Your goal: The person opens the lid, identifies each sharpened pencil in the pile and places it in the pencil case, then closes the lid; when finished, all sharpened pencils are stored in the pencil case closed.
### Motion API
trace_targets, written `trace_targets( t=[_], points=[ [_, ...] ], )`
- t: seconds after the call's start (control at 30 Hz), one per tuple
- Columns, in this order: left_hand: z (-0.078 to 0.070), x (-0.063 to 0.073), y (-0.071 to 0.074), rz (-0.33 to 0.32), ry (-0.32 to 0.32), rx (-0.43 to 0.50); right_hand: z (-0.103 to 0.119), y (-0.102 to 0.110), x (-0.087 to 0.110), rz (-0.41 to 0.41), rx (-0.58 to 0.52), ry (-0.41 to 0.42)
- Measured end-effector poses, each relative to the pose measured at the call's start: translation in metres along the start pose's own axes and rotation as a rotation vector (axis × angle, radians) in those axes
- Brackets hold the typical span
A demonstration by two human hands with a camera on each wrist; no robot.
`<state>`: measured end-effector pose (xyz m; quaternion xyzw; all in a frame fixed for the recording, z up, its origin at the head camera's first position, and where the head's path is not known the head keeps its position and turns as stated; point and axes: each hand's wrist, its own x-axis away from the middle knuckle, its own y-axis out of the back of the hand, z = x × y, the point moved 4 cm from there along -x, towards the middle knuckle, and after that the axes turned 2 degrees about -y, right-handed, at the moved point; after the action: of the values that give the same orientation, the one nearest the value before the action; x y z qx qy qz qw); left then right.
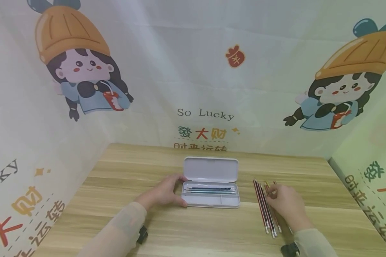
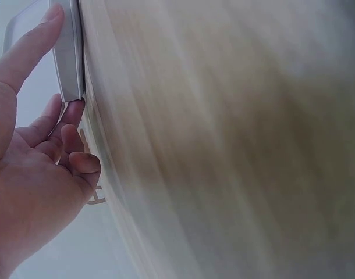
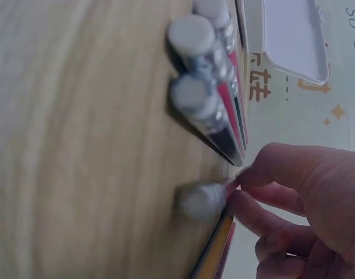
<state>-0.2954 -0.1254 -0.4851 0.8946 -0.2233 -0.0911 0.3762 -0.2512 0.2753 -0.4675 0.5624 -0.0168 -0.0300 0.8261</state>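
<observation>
A white pencil case (image 1: 201, 200) lies on the table with its lid (image 1: 210, 169) raised at the back. Several blue pencils (image 1: 209, 192) rest in its rear compartment. My left hand (image 1: 162, 191) grips the case's left end, thumb at the front corner and fingers at the rear one. To the right of the case, my right hand (image 1: 287, 205) pinches a reddish pencil (image 3: 203, 201) between thumb and forefinger; its pale eraser end is blurred. Several dark and red striped pencils (image 1: 263, 207) lie beside that hand. A yellow pencil (image 3: 215, 256) shows below the pinched one in the right wrist view.
The wood-grain table (image 1: 122, 228) runs back to a printed cloth backdrop (image 1: 154, 89), which also hangs at both sides. A divider (image 1: 221, 200) splits the case's front part into two compartments.
</observation>
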Motion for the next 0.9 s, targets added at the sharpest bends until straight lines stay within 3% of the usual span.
trace_targets(
  t=[0.5, 0.9],
  points=[
    [-0.0004, 0.0016, -0.0013, 0.003, 0.014, -0.002, -0.0032, -0.001, 0.0008, 0.035, 0.019, -0.015],
    [0.0029, -0.0008, -0.0021, -0.009, -0.002, -0.006, 0.0029, -0.0021, -0.0009, 0.025, -0.003, 0.035]
  ],
)
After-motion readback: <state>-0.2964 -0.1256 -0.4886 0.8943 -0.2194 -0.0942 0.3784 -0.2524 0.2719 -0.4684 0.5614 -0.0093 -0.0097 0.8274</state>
